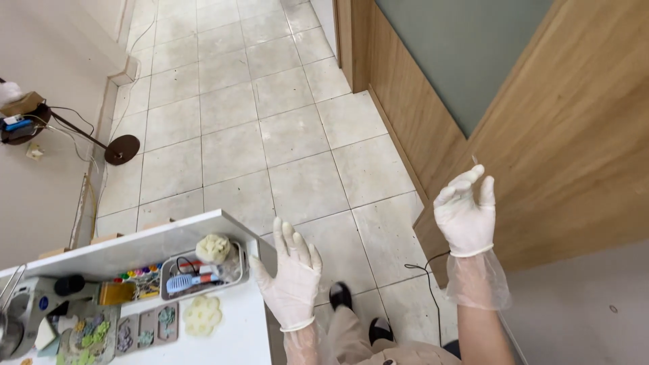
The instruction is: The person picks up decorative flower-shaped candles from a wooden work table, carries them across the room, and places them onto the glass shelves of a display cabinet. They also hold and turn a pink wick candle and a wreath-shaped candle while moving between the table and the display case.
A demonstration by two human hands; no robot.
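Observation:
My left hand (292, 274) wears a thin white glove and is raised with its fingers spread, holding nothing, just right of the white table corner (230, 220). Also gloved, my right hand (466, 213) is lifted higher near the wooden wall panel (574, 155). Its fingers are apart and slightly curled, and it holds nothing. My legs and dark shoes (341, 296) show below, on the tiled floor (270, 135).
On the table sit a metal tray (233, 274) with a blue brush (186, 282) and a pale flower-shaped piece (213, 247), moulds (145, 329), and a cream flower shape (203, 314). A black cable (422, 270) crosses the floor. A round-based stand (122, 149) is by the left wall.

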